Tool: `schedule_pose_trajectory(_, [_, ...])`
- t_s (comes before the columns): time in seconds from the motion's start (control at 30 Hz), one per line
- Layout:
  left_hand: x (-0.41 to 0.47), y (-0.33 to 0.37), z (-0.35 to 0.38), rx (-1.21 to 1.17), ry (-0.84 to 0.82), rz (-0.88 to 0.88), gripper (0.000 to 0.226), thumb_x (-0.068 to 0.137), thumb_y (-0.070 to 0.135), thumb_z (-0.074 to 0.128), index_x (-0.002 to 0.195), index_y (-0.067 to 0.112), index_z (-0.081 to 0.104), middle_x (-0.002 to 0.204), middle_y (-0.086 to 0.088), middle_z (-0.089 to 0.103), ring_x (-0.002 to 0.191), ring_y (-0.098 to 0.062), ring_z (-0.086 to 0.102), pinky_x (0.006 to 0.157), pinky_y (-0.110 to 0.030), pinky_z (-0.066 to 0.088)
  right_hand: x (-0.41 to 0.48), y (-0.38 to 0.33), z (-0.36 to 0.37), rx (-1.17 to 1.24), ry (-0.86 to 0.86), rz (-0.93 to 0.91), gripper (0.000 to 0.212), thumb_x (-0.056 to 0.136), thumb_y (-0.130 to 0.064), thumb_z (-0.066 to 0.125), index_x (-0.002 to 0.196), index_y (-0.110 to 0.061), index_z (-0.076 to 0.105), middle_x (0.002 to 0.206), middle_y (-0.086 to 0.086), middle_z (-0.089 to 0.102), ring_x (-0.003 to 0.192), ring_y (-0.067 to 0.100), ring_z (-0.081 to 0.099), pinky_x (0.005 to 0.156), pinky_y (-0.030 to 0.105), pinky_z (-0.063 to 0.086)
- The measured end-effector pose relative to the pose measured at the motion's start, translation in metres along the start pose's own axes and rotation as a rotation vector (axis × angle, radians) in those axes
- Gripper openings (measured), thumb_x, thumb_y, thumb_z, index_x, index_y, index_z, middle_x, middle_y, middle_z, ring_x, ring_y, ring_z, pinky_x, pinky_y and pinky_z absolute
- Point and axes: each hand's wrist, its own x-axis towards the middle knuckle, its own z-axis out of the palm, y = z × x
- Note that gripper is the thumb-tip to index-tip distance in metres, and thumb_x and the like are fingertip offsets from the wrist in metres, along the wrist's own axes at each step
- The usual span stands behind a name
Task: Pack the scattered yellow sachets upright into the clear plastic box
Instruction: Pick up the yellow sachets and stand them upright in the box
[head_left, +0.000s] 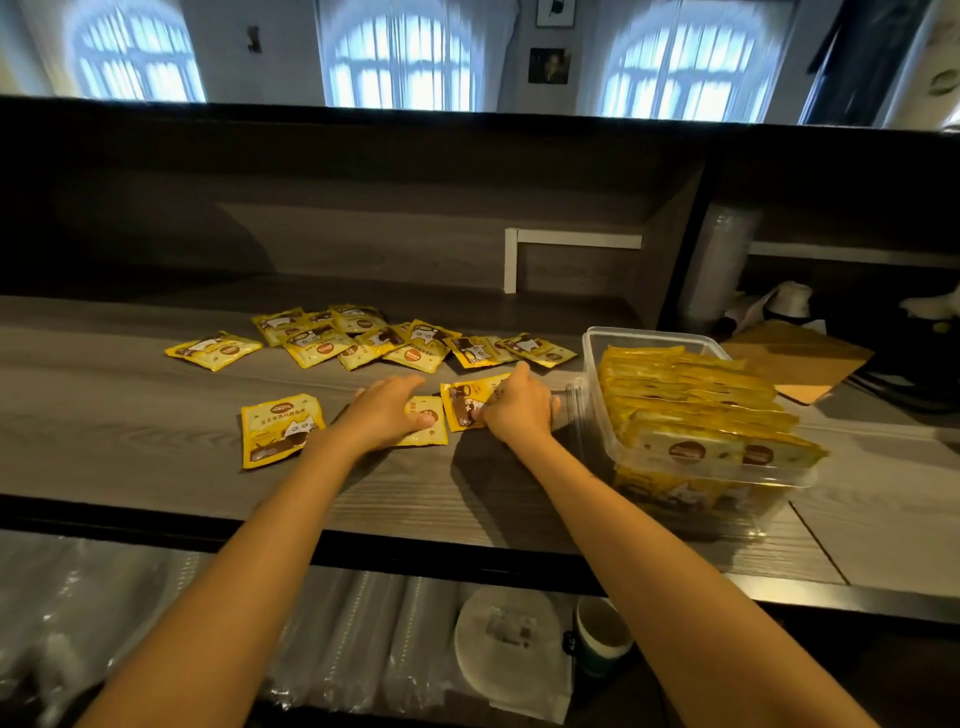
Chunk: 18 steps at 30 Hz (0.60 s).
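Several yellow sachets (363, 338) lie scattered flat on the grey wooden counter (130, 415). One more sachet (278, 428) lies alone at the near left. My left hand (387, 413) rests palm-down on a sachet (428, 428). My right hand (519, 405) pinches the edge of another flat sachet (465, 402). The clear plastic box (649, 338) stands on the right, packed with many sachets (696, 405) on edge, just right of my right hand.
A raised back panel runs behind the counter, with a white bracket (511, 260). A brown board (795, 358) lies behind the box. Below the counter's front edge are sleeves of plastic cups (337, 639), a white lid (504, 644) and a paper cup (602, 634).
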Motion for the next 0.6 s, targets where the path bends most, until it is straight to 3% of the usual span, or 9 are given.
schedule_pose_trajectory(0.13, [0.0,0.002,-0.001,-0.055,0.134,-0.064,0.068,0.08,0.033,0.069,0.139,0.014,0.04,0.141,-0.012,0.036,0.13,-0.03,0.038,0.105,-0.041,0.035,-0.002,-0.005,-0.003,0.25,0.066,0.017,0.071,0.079,-0.001,0.068,0.138,-0.008,0.028,0.14,0.012,0.035,0.127,0.03,0.042,0.096,0.035,0.044])
schedule_pose_trajectory(0.27, [-0.006,0.014,-0.015,-0.173,0.382,-0.122,0.052,0.079,0.026,0.071,0.124,0.009,0.054,0.129,-0.012,0.045,0.12,-0.029,0.046,0.098,-0.039,0.039,-0.005,-0.009,-0.007,0.355,0.148,-0.055,0.035,0.085,-0.001,0.06,0.118,-0.007,0.051,0.12,0.011,0.055,0.113,0.025,0.054,0.085,0.032,0.048])
schedule_pose_trajectory(0.37, [-0.011,0.027,-0.033,-0.301,0.536,-0.103,0.032,0.082,0.02,0.067,0.11,0.007,0.058,0.11,-0.007,0.053,0.103,-0.022,0.052,0.081,-0.032,0.041,-0.009,-0.018,-0.021,0.387,0.218,-0.145,0.016,0.09,-0.003,0.052,0.105,-0.004,0.057,0.107,0.012,0.062,0.103,0.024,0.059,0.079,0.031,0.048])
schedule_pose_trajectory(0.47, [-0.016,0.041,-0.051,-0.488,0.637,-0.053,0.021,0.086,0.013,0.062,0.104,0.007,0.054,0.093,-0.001,0.051,0.09,-0.015,0.051,0.067,-0.021,0.041,-0.015,-0.031,-0.042,0.388,0.268,-0.229,0.016,0.092,-0.006,0.048,0.105,-0.006,0.058,0.106,0.011,0.064,0.102,0.022,0.061,0.074,0.028,0.047])
schedule_pose_trajectory(0.6, [-0.017,0.063,-0.069,-0.641,0.712,0.067,0.032,0.086,0.006,0.062,0.115,0.01,0.052,0.098,0.002,0.053,0.091,-0.013,0.054,0.072,-0.024,0.05,-0.018,-0.043,-0.076,0.346,0.369,-0.303,0.02,0.092,-0.005,0.051,0.11,-0.008,0.06,0.109,0.009,0.065,0.104,0.021,0.061,0.076,0.027,0.047])
